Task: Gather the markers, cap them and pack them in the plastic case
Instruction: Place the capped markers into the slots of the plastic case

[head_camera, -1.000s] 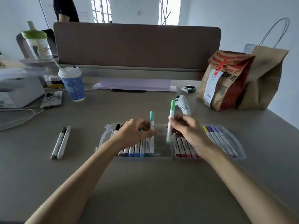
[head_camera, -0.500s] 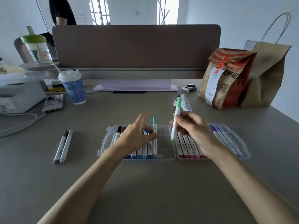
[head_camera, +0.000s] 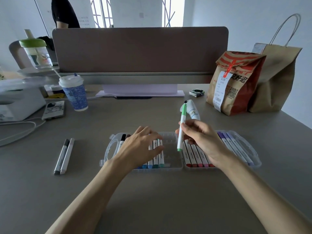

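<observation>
left hand (head_camera: 140,146) flat on cased markers (head_camera: 157,153) — right hand (head_camera: 200,139) pinching green marker (head_camera: 182,128)

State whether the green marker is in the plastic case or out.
Out: the right hand holds the green marker tilted above the plastic case, not laid in.

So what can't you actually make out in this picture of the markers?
All in the head view:
- Markers in the plastic case: several are covered by the left hand and right hand, so there is no full count.
- Lettering on the green marker: too small.
- Receipt on the red paper bag: too small to read.
- Person behind the divider: cut off by the top edge.
</observation>
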A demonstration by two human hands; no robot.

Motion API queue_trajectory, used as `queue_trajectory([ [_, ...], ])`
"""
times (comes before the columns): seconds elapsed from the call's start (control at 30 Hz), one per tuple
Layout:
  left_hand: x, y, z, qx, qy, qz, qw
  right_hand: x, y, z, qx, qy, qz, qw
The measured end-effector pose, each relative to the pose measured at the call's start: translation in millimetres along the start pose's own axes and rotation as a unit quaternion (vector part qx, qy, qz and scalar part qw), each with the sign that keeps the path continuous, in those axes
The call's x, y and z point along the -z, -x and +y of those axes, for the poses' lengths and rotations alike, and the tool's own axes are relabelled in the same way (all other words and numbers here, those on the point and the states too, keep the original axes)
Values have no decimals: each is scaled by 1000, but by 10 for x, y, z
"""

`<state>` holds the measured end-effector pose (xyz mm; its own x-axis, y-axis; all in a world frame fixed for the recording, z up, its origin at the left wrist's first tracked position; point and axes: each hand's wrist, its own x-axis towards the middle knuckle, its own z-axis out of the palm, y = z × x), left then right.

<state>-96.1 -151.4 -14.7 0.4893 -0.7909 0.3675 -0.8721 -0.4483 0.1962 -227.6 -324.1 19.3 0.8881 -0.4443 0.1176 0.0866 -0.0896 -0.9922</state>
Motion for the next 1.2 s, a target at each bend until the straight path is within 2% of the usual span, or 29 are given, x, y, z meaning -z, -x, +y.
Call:
queue_trajectory([
  [0.1,-2,0,-46,-20,12,-20,1000,-4,2,-2,2,-1,-5,1000],
  [0.27,76,-1,-32,-5,57,-148,987,10,-4,-12,-11,3,-6,1000],
  [0.5,74,24,-32,-1,47,-160,986,11,5,13,-13,24,-8,1000],
  [0.57,61,35,-33,5,59,-143,988,-5,16,30,-1,41,-14,999],
  [0.63,53,37,-26,4,65,-93,994,-38,14,70,11,69,-7,998],
  [0.77,19,49,-84,-10,32,6,999,-144,-23,221,72,230,38,970],
  [0.97,-25,14,-161,25,14,8,1000,-289,-90,323,71,358,20,931],
  [1.1,-39,9,-165,28,18,23,999,-310,-114,330,57,369,5,928],
  [1.2,-45,8,-164,33,22,26,999,-320,-107,341,74,404,8,912],
])
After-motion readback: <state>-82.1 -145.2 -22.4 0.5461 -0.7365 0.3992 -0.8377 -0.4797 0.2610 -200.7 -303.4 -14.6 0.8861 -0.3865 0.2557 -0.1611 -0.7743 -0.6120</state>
